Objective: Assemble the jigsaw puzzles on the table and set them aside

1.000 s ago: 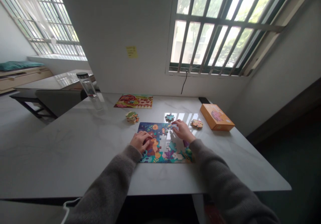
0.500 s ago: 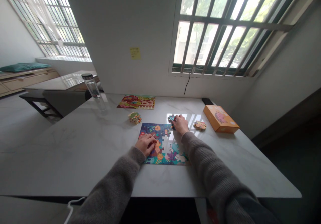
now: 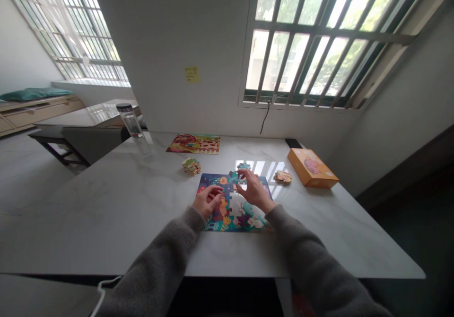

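Note:
A partly joined jigsaw puzzle [image 3: 215, 222] lies on the table in front of me, with a gap of bare tabletop in its middle. My left hand [image 3: 209, 200] rests over its left side, fingers loosely bent and apart, holding nothing visible. At the puzzle's upper edge my right hand [image 3: 254, 190] has its thumb and fingers curved around a teal puzzle piece [image 3: 233, 177]. Its fingers hide part of that piece. Just beyond the right hand lie some loose teal pieces [image 3: 244, 166].
Stacks of puzzle pieces lie left [image 3: 191, 166] and right [image 3: 283, 177] of the puzzle. An orange box [image 3: 312, 168] stands at the right, a farm picture sheet [image 3: 194, 144] lies at the back, and a glass bottle [image 3: 130, 122] stands at the back left.
My right hand has come toward me from the loose teal pieces, its fingers wider apart. A teal piece now shows at the puzzle's upper edge. My left hand has lifted and opened slightly.

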Demonstrator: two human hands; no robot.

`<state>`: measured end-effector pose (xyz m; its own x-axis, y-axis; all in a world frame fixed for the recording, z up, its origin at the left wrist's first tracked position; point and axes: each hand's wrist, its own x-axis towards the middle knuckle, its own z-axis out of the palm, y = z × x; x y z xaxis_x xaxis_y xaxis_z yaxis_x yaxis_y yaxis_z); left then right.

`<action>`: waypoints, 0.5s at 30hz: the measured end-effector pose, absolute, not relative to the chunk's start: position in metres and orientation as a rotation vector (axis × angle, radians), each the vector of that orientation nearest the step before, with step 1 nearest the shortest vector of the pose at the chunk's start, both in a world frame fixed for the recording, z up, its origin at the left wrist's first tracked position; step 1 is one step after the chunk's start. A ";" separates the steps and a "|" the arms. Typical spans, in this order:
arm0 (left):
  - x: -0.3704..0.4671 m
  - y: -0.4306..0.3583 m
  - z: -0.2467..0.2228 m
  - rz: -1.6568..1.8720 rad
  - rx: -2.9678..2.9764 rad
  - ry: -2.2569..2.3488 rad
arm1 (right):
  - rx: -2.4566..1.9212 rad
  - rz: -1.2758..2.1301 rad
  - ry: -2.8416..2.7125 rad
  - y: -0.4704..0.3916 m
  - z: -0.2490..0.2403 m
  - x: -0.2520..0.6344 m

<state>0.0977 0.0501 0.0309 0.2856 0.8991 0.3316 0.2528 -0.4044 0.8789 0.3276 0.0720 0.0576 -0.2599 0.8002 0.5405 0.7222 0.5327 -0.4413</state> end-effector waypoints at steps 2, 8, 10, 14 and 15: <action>0.098 0.051 0.033 1.157 1.638 0.983 | -1.116 0.158 -2.045 0.048 0.059 0.317; 0.097 0.052 0.040 1.199 1.420 0.869 | -0.987 0.162 -2.053 0.012 0.055 0.295; 0.097 0.051 0.042 1.174 1.430 0.864 | -0.969 0.156 -2.048 0.009 0.052 0.294; 0.097 0.051 0.042 1.147 1.429 0.861 | -0.954 0.167 -2.036 0.009 0.046 0.296; 0.096 0.052 0.042 1.139 1.425 0.859 | -0.947 0.171 -2.041 0.009 0.045 0.297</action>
